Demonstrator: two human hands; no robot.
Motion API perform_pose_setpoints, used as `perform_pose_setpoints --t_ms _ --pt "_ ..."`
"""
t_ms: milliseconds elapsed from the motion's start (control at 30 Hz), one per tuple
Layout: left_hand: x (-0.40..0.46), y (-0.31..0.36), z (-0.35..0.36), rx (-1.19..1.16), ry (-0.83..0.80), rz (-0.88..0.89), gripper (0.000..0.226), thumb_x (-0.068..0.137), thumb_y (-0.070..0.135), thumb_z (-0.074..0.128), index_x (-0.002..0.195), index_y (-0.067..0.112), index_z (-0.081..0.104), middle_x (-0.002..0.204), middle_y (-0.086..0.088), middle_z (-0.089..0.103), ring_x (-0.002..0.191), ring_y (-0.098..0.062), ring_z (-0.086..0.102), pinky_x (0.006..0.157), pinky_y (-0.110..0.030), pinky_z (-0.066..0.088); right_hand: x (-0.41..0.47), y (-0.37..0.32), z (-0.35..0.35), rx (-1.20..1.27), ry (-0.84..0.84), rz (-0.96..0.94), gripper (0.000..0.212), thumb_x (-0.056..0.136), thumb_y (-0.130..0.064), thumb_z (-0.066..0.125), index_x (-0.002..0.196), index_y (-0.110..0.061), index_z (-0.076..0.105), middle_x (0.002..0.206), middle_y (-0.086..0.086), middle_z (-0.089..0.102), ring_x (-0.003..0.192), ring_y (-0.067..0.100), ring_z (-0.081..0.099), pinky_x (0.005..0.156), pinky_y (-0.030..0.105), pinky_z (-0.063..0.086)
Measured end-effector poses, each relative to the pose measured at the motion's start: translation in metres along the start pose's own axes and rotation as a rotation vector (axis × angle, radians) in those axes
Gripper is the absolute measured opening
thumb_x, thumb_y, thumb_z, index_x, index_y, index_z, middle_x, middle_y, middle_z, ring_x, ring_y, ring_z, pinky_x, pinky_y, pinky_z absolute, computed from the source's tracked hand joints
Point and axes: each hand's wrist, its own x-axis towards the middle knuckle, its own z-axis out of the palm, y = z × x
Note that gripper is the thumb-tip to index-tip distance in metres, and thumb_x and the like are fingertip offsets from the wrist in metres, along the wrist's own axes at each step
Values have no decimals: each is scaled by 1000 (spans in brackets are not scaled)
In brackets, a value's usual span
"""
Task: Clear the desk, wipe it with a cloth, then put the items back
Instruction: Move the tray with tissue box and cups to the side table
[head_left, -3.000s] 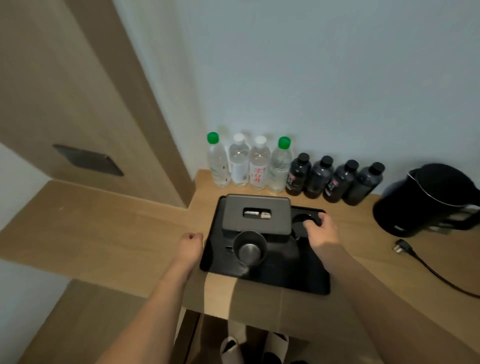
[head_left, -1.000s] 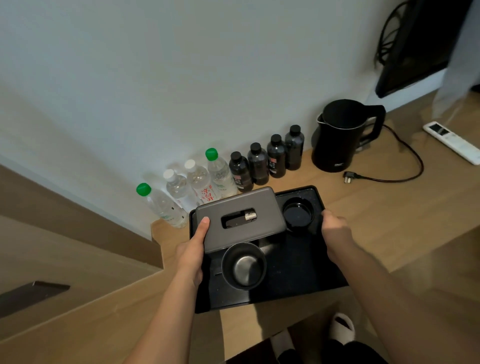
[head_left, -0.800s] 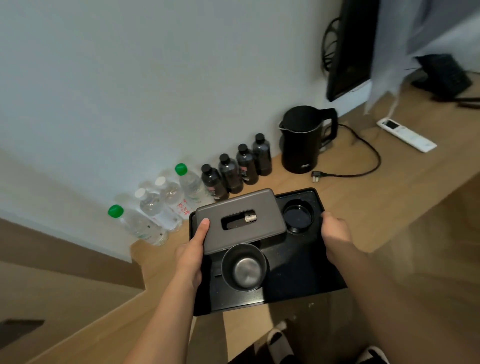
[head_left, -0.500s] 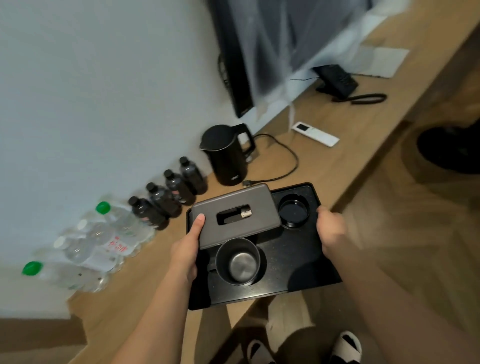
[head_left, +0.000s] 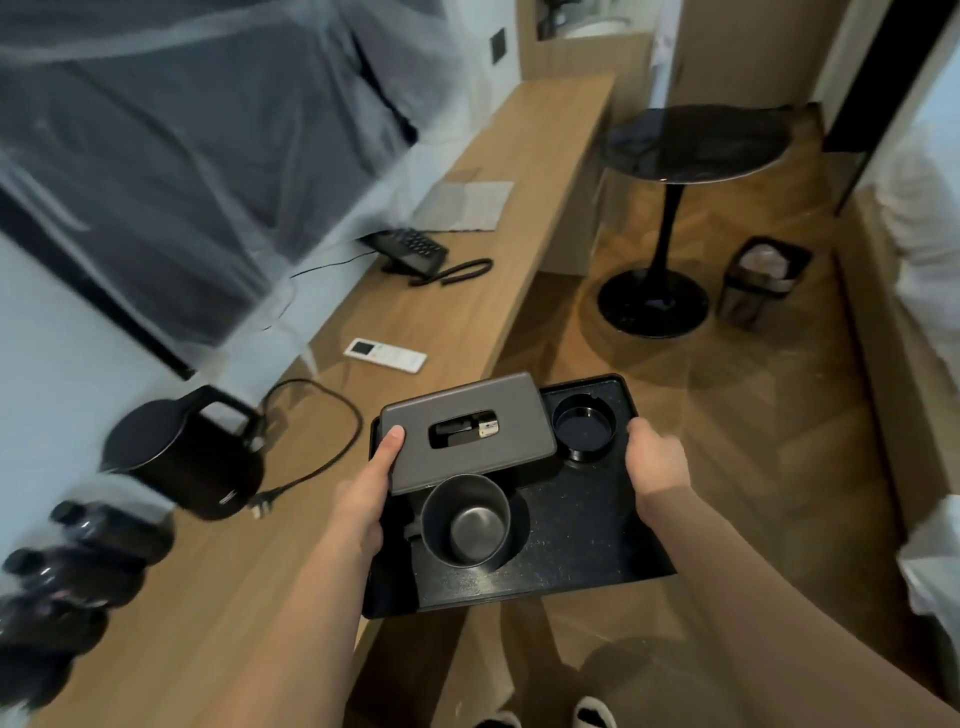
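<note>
Since the earlier frames I had lifted the black tray (head_left: 571, 551) off the spot by the bottles and swung it to the right, so that it hung mostly past the front edge of the wooden desk (head_left: 457, 312), over the floor. From the head camera, my left hand (head_left: 363, 499) gripped the tray's left rim, its thumb stretched flat along the left end of the grey tissue box (head_left: 467, 431) that sat across the tray's far left part. My right hand (head_left: 655, 465) held the right rim with fingers curled under it and thumb on top, just beside the round black ashtray (head_left: 584, 428) in the far right corner. A metal cup (head_left: 465, 519) stood upright near the tray's middle, touching the box's near edge and lying between my two hands. On the desk to my left stood the black kettle (head_left: 182, 462) with its cord looped beside it, and the blurred dark bottles (head_left: 78, 566) nearer me. Farther along lay a white remote (head_left: 385, 355), a black telephone (head_left: 410, 250) and some papers (head_left: 467, 205).
</note>
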Motion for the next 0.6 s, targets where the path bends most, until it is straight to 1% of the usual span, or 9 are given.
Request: perform_pose_setpoints --t_ms 67,133,233,300,367,433,467,533,600 --pt "9 8 33 22 -49 4 102 34 70 92 114 10 72 99 -11 78 91 -33 75 89 -50 59 16 -12 -22 32 37 22 28 95 -33 46 98 -6 51 80 4 50 80 25 48 83 40 40" --pt "13 19 68 63 -97 -2 98 39 70 91 113 10 72 98 -11 78 91 -33 76 88 -49 59 34 -24 -41 76 66 52 31 96 -36 47 106 -6 47 86 5 49 89 28 49 87 41 41" --pt "22 35 120 105 -119 24 71 62 59 89 107 7 72 93 -11 78 87 -32 75 81 -46 61 60 -42 -65 112 107 62 40 95 -38 47 120 -7 48 94 7 53 101 33 53 95 46 42" --pt "33 46 153 125 -141 23 64 67 56 87 104 7 72 91 -11 78 88 -33 75 81 -46 60 78 -56 -76 143 125 57 48 96 -33 46 134 -3 46 99 7 55 104 33 54 95 46 42" --pt "51 56 186 141 -174 15 67 65 59 87 106 8 72 93 -11 78 89 -32 75 84 -47 60 98 -72 -86 157 144 54 49 96 -27 45 135 3 43 103 9 56 104 31 54 91 44 43" --pt "72 68 219 143 -193 14 77 56 64 89 108 9 72 96 -11 78 89 -32 75 84 -47 60 123 -91 -92 164 184 58 50 97 -26 44 136 6 41 130 18 54 118 35 53 97 46 42" --pt "84 73 236 146 -200 12 85 50 67 91 110 10 72 98 -11 78 90 -32 75 85 -47 60 138 -101 -94 168 202 57 53 97 -25 44 137 8 38 138 22 49 119 35 53 97 46 43" --pt "105 87 270 164 -192 17 97 39 70 92 112 10 70 101 -12 77 92 -33 74 89 -50 59 165 -121 -98 171 217 56 55 97 -24 42 140 9 35 144 25 45 124 38 52 102 49 42" --pt "121 106 304 174 -183 32 84 50 65 91 107 8 69 102 -13 75 94 -33 72 93 -51 57 190 -144 -101 176 229 72 57 98 -23 42 143 9 32 147 26 41 134 43 41 110 55 35"
